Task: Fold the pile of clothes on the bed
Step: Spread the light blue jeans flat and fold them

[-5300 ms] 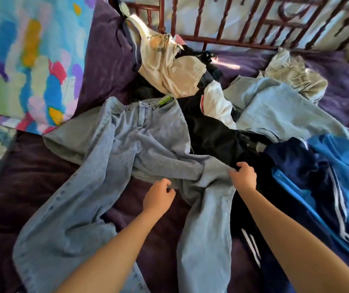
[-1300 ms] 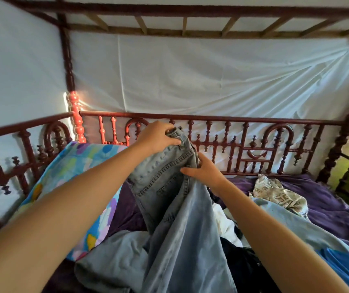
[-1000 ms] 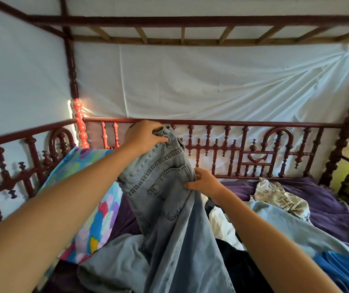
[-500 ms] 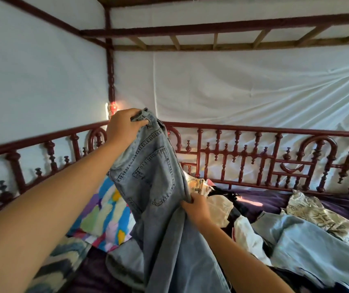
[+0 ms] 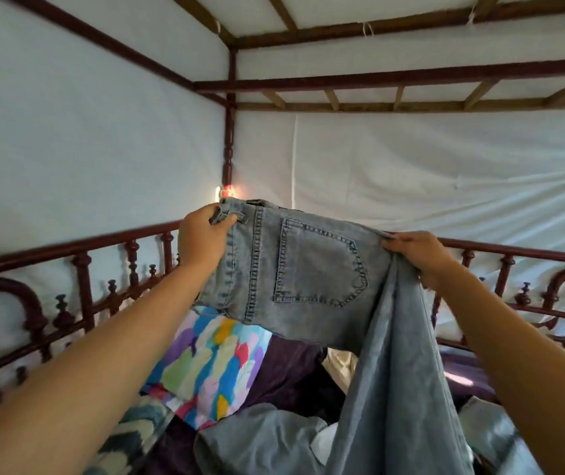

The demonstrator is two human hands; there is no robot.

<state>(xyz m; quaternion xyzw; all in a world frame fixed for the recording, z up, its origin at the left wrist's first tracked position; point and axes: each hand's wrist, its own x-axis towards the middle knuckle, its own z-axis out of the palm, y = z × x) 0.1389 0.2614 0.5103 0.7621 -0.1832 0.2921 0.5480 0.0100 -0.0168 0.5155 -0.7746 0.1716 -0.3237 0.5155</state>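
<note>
Your bed [image 5: 68, 248] fills the view, dark rail behind and mattress mostly hidden. You're holding the jeans [image 5: 308, 269] in the air above it, back pocket facing you and legs dropping out of frame. They cover most of the pile of clothes [image 5: 341, 368]; the bright pillow [image 5: 212, 358] peeks out beneath. Your left hand [image 5: 202, 238] grips the waistband corner, your right hand [image 5: 418, 255] clutches the other edge, fingertips out of sight.

You get soft, even light off the white cloth walls [image 5: 411, 173]. A red-orange glare spot [image 5: 228, 193] burns at 11 o'clock. Wide-angle bending curves the canopy beams [image 5: 377, 77] and bed rail [image 5: 68, 248]; clothes [image 5: 500, 437] at 5 o'clock blur.
</note>
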